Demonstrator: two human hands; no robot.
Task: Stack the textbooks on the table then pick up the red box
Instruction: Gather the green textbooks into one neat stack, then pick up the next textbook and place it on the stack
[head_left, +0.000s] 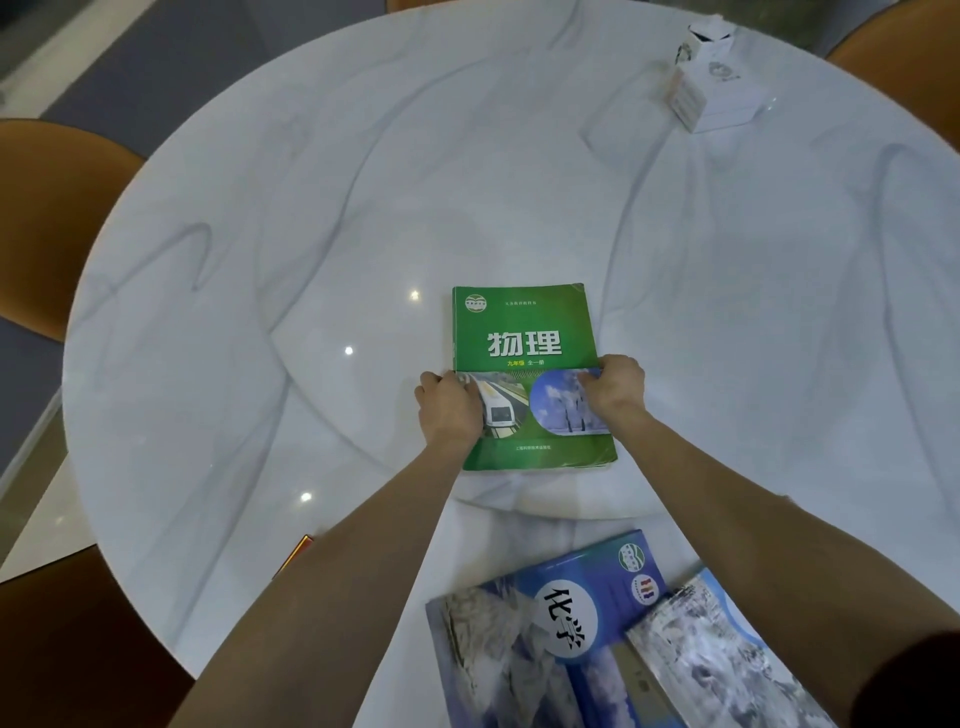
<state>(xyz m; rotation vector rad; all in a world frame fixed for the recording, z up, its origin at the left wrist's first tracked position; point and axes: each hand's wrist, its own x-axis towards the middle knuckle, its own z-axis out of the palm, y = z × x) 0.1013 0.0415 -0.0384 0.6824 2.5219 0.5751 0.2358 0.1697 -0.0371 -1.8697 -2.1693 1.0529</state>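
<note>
A green textbook (524, 332) lies flat near the middle of the round white marble table (311, 260). My left hand (450, 408) grips its left edge and my right hand (613, 387) grips its right edge, thumbs on the cover. A blue textbook (545, 623) lies at the near edge, with another pale blue textbook (727, 660) overlapping its right side. Only a red corner of the red box (296, 556) shows at the near left, mostly hidden behind my left forearm.
A white tissue box (711, 83) stands at the far right of the table. Brown chairs (47, 218) stand around the left and far right rim. A raised round centre section takes up the table's middle.
</note>
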